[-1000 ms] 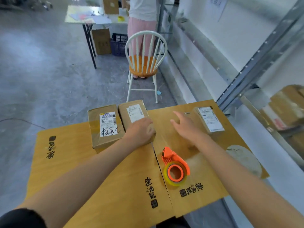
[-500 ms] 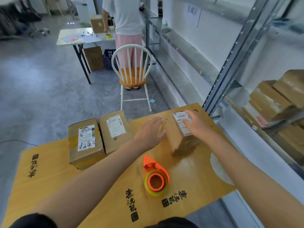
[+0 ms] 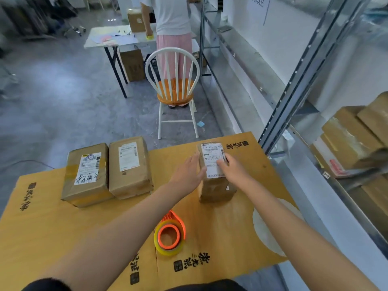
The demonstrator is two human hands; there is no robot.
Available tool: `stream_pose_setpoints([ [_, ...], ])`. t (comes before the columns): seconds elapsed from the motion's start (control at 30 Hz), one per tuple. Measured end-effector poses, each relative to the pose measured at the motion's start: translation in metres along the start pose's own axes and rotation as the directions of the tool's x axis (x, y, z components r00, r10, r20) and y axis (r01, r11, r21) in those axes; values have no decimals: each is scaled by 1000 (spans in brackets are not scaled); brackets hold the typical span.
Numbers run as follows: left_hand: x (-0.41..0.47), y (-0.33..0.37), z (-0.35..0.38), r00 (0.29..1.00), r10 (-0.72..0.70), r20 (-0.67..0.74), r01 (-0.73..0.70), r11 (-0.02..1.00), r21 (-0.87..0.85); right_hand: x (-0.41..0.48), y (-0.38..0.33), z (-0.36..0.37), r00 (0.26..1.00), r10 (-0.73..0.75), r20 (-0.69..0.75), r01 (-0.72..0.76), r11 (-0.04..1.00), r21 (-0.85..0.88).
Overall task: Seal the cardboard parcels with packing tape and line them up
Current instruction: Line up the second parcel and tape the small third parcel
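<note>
Since both hands are busy, the tape dispenser [image 3: 170, 238] lies idle nearest the body on the cardboard-covered table [image 3: 63, 227], orange frame and clear roll within easy reach for the sealing step.

Just beyond it, the lone parcel [image 3: 216, 189] sits right of centre, label up, well apart from the others. The left hand [image 3: 186, 175] presses straight fingers flat against its left side, thumb at the top edge. The right hand [image 3: 233, 173] bends its fingers over the top onto the label, gripping. The box is squeezed between the two, prob. to steady or shift it w/o tipping (it looks tall for its base).

Farther left, two parcels [image 3: 88, 175] [image 3: 130, 166] stand side by side and touching, labels up and taped. That looks like the row being built, so the lone one likely joins their right flank once sealed.

Beyond the table edge stands a white spindle chair [image 3: 172, 85] with an orange seat. Behind it another person [image 3: 174, 17] works at a folding table. More boxes sit on the metal shelving [image 3: 357, 139] on the right.
</note>
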State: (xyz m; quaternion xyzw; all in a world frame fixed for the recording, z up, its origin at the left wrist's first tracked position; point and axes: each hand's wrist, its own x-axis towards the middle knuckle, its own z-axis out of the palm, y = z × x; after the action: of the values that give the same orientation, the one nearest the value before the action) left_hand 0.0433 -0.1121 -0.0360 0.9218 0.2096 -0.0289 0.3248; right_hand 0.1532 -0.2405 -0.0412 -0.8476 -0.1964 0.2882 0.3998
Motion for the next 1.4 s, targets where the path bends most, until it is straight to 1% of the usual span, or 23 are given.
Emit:
stream_pose_setpoints([
  [0.07, 1, 3, 10, 998, -42, -51, 35, 992, -125, 3, 2, 2, 999, 40, 23, -42, 997, 64],
  [0.1, 1, 3, 14, 994, -78, -73, 60, 974, -221, 3, 3, 3, 998, 63, 33, -65, 994, 92],
  [0.13, 0, 4, 16, 988, -125, -85, 90, 937, -337, 2, 4, 3, 996, 83, 43, -87, 989, 122],
  [0.2, 1, 4, 18, 973, -220, -77, 146, 834, -533, -1, 7, 3, 991, 114, 67, -125, 974, 191],
  [0.3, 5, 3, 19, 946, -323, 7, 243, 699, -672, -5, 10, 2, 983, 150, 107, -175, 942, 287],
  [0.37, 3, 2, 21, 940, -334, 64, 281, 656, -700, -11, 11, 5, 981, 154, 115, -184, 927, 328],
  [0.43, -2, 0, 25, 945, -320, 73, 275, 649, -709, -18, 13, 11, 982, 161, 97, -186, 908, 376],
  [0.5, -10, 1, 27, 947, -313, 72, 263, 625, -735, -25, 14, 17, 981, 175, 81, -193, 892, 409],
  [0.6, -22, 8, 23, 948, -318, 25, 213, 572, -792, -34, 9, 25, 980, 187, 73, -200, 872, 446],
  [0.73, -33, 10, 3, 956, -289, -49, 122, 544, -830, -36, -9, 29, 994, 106, -16, -91, 918, 385],
  [0.83, -46, -4, -13, 948, -300, -104, 76, 532, -843, -41, -29, 37, 999, 35, -36, -21, 943, 331],
  [0.97, -76, -40, -35, 926, -349, -146, 57, 511, -858, -56, -58, 76, 1000, 0, 5, -1, 941, 338],
  [1.03, -95, -63, -47, 907, -389, -160, 52, 480, -876, -64, -72, 103, 999, -16, 30, 4, 932, 363],
  [1.13, -126, -103, -64, 868, -463, -176, 41, 420, -906, -75, -89, 146, 996, -29, 87, -4, 936, 351],
  [1.27, -169, -152, -71, 812, -565, -147, 74, 349, -934, -88, -100, 195, 986, -42, 163, -12, 948, 317],
  [1.4, -203, -189, -65, 783, -615, -96, 115, 295, -949, -103, -106, 230, 978, 6, 210, -61, 965, 256],
])
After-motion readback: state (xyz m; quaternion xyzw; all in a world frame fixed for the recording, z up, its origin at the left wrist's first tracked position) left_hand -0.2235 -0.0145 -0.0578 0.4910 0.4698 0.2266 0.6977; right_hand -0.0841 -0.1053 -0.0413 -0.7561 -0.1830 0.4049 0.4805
